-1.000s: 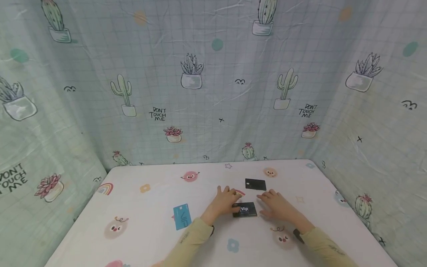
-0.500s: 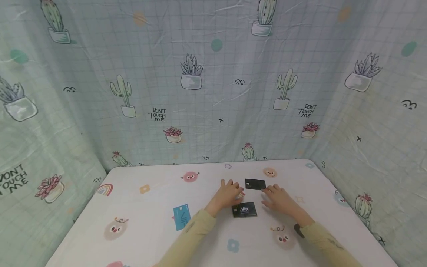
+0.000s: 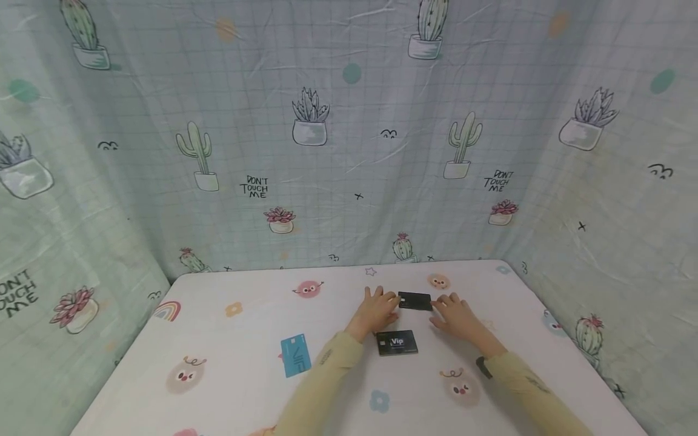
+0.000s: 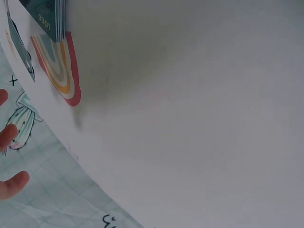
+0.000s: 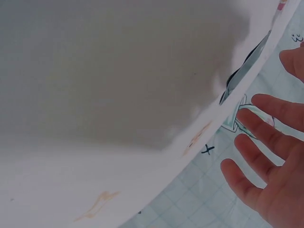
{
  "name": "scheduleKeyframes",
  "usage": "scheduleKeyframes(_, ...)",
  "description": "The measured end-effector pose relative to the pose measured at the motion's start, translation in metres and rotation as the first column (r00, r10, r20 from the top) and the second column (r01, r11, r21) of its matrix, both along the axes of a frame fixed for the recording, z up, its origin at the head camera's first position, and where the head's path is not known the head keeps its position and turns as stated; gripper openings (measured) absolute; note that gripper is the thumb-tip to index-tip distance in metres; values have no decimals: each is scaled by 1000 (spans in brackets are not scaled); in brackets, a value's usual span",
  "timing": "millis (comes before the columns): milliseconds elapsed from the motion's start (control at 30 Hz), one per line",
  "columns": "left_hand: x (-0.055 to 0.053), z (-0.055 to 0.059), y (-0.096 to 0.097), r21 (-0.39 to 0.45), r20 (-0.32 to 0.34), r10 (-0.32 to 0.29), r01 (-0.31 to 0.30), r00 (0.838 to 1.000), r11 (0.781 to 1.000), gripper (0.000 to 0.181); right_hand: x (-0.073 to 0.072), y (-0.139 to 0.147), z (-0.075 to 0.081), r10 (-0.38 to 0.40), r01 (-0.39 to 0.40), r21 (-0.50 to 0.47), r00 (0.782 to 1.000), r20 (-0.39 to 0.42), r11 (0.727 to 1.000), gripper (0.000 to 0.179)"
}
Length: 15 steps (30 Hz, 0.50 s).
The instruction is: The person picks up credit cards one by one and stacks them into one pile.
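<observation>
A black card point(image 3: 415, 301) with a small chip lies toward the back of the table. My left hand point(image 3: 375, 312) is at its left end, fingertips right at the edge. At the opposite end is my right hand point(image 3: 458, 318), its index fingertip close to the card's corner. The right wrist view shows the fingers of the right hand point(image 5: 270, 156) spread apart. Nearer me, between the forearms, lies a dark card marked "Vip" point(image 3: 397, 343); the left wrist view shows it as a small stack of cards point(image 4: 45, 14) with layered edges.
A light blue VIP card point(image 3: 295, 355) lies to the left, beside my left sleeve point(image 3: 322, 378). The white table point(image 3: 234, 351) has printed cartoon figures. Cactus-patterned cloth point(image 3: 327, 206) hangs behind it and along both sides.
My left hand has left the Vip stack and moved back and right to the far black card. My right hand has moved slightly back toward that card's right end. The cards keep their places.
</observation>
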State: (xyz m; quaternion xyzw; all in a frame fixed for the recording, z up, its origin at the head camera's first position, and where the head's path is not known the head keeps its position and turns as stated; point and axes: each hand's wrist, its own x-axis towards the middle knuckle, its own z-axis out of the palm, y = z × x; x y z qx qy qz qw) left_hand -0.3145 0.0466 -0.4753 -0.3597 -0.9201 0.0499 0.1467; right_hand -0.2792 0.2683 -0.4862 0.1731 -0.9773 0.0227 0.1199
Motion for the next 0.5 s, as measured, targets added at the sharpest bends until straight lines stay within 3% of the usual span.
scheduleKeyframes(200,-5,-11,6,9,-18,21,-21,1000,1000,38,-7,1,-2,-4,4,-3,1000,-11,1000,36)
scheduleKeyframes(500,-6,-15,12,-54,41,102,-99,994,994,38,-13,-2,-2,-4,4,-1,1000,19,1000,35)
